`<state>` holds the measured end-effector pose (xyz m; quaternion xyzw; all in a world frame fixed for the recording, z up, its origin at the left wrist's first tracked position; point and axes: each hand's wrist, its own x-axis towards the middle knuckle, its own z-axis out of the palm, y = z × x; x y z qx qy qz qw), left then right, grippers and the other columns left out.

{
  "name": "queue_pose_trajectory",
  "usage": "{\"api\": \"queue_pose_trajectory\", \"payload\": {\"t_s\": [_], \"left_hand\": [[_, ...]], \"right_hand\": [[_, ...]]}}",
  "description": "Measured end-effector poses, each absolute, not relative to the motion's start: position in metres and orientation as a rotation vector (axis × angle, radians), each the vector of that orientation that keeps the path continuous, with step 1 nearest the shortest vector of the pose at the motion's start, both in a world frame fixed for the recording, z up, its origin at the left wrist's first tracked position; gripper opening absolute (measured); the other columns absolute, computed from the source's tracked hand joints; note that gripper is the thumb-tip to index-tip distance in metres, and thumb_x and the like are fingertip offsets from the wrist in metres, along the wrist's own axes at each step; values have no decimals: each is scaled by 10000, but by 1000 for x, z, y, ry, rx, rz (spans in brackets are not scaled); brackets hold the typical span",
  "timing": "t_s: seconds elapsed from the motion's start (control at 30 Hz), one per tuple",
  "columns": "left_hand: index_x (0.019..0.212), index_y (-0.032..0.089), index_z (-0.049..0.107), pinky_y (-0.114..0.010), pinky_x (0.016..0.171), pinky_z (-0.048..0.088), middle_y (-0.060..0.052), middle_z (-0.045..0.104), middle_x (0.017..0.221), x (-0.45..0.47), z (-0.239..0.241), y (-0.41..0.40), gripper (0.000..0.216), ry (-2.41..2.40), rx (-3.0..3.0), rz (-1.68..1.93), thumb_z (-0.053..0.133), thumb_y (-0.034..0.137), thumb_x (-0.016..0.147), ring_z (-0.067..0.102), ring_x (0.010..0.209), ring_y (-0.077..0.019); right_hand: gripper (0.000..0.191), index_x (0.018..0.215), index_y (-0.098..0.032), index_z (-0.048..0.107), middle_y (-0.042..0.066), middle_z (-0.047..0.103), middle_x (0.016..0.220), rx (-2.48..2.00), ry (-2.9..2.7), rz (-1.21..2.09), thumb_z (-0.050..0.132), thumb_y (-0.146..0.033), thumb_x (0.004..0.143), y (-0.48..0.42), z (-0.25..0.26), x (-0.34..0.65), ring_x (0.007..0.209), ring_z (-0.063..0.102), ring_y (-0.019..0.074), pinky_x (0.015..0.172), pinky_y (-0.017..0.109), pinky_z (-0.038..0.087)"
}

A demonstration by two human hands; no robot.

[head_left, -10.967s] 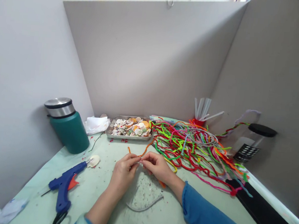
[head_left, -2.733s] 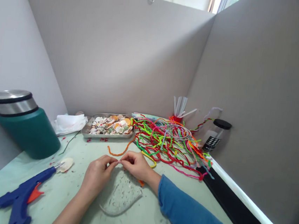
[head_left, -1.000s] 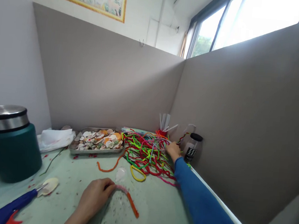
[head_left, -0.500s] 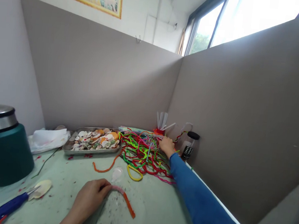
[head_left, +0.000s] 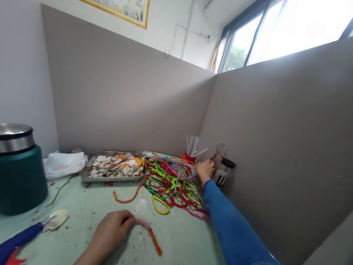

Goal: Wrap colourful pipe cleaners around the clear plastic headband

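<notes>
My left hand [head_left: 112, 232] rests low over the table, thumb and fingers pinched on the end of a pink-and-orange pipe cleaner [head_left: 154, 239]. The strip's orange part bends down to the right, away from my fingertips. Farther off, my right hand [head_left: 205, 169] is at the right edge of a tangled pile of coloured pipe cleaners [head_left: 172, 178], beside a black-lidded jar [head_left: 223, 174]. Its fingers are curled; what lies in them is hidden. Red and whitish strands [head_left: 221, 147] stand up behind it.
A metal tray [head_left: 112, 179] holds shells and discs. White sticks [head_left: 191, 144] stand in a red holder. At left are a teal flask [head_left: 18, 184], a blue glue gun [head_left: 16, 244] by a pale shell [head_left: 59, 218], and white tissue [head_left: 65, 162]. Grey partitions [head_left: 131, 86] enclose the table.
My right hand has moved right, from over the pipe cleaner pile towards the jar, and its fingers are now curled. My left hand keeps its pinch on the pipe cleaner. The view has shifted slightly.
</notes>
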<state>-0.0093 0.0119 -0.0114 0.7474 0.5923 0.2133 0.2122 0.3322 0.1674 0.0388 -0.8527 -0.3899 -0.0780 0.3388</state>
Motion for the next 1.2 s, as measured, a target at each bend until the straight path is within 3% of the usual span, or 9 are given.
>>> {"api": "queue_pose_trajectory", "payload": {"t_s": [0.23,0.47,0.6,0.73,0.87,0.97,1.07,1.2], "left_hand": [[747,170,694,-214,564,335,-36,672,669,-13,-12,14,297,1544,2004,653,445,331,763,567,635,-149],[860,135,679,-219,456,334,-28,656,667,-16,-15,15,346,1426,1793,704,409,322,751,464,424,-104],[869,131,680,-219,456,348,-30,657,670,-16,-14,14,352,1434,1786,737,417,330,748,463,413,-99],[905,142,686,-225,473,367,-32,669,663,-16,-11,13,375,1461,1823,722,428,368,753,525,464,-129],[906,162,697,-238,548,405,-40,688,670,-16,-9,12,379,1497,1884,714,428,387,763,604,624,-184],[872,171,708,-242,629,425,-51,709,772,-15,-10,13,353,1522,1938,756,445,380,761,620,736,-199],[836,182,713,-239,696,427,-49,711,855,-14,-10,14,308,1517,1991,783,477,359,748,620,797,-195],[863,183,705,-241,727,433,-43,709,885,-14,-9,15,307,1482,1976,786,484,362,747,623,817,-196]], "right_hand": [[508,1306,-51,268,224,254,1342,-2011,-1376,-340,361,-261,853,161,69,319,1188,305,368,911,480,321],[299,1107,-150,543,108,426,1296,-1634,-2145,-239,495,-237,825,125,55,283,1186,366,238,998,345,272],[247,1050,-187,592,82,515,1216,-1511,-2371,-176,525,-232,817,95,33,272,1116,446,205,982,339,292],[289,1098,-215,579,84,496,1242,-1426,-2402,-193,535,-224,813,75,20,274,1139,427,212,973,365,299],[222,1009,-206,628,96,573,1122,-1299,-2364,-148,492,-215,834,58,13,274,1057,481,213,922,381,347],[192,950,-202,646,89,614,1036,-1195,-2231,146,504,-211,822,52,10,262,1015,502,211,924,393,351],[144,877,-192,650,66,621,1025,-1203,-1702,799,606,-203,740,61,11,238,1026,515,203,931,361,371],[169,886,-144,583,89,648,839,-1312,-1421,1019,454,-242,839,95,13,204,668,620,166,585,315,518]]}}
